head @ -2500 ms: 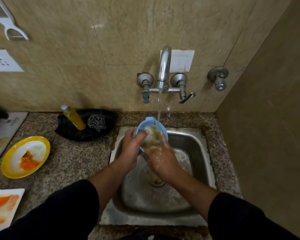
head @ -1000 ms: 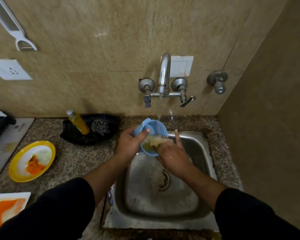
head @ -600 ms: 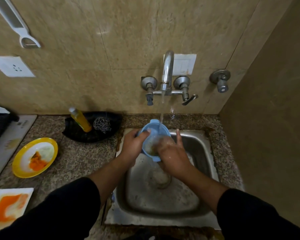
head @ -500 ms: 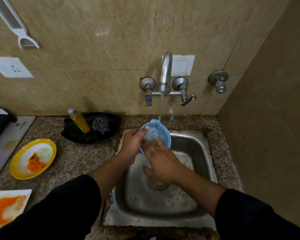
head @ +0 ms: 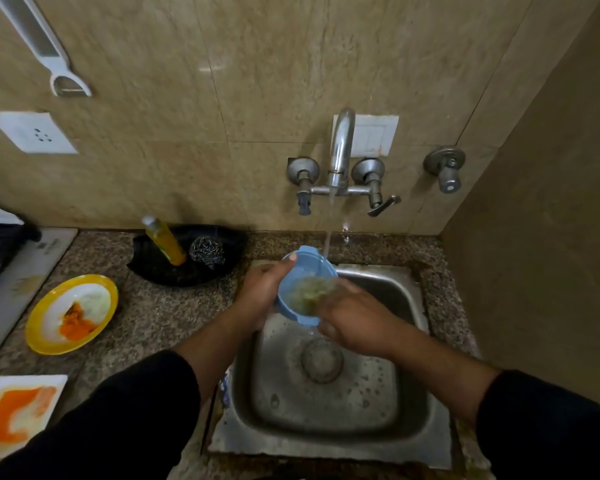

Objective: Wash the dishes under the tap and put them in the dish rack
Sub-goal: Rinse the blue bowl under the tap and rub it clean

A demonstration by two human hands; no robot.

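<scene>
Granite desk (head: 160, 313) with a steel sink (head: 361, 403) mid-frame, tap (head: 340, 150) running. Blue bowl (head: 307, 271) is held tilted over the sink, right under the stream, with the left hand (head: 260, 296) gripping its rim, thumb on top. Right hand (head: 354, 320) reaches into the bowl, fingers blurred, so can't tell if they're curled or flat. Dirty yellow plate (head: 71, 313) sits at left.
</scene>
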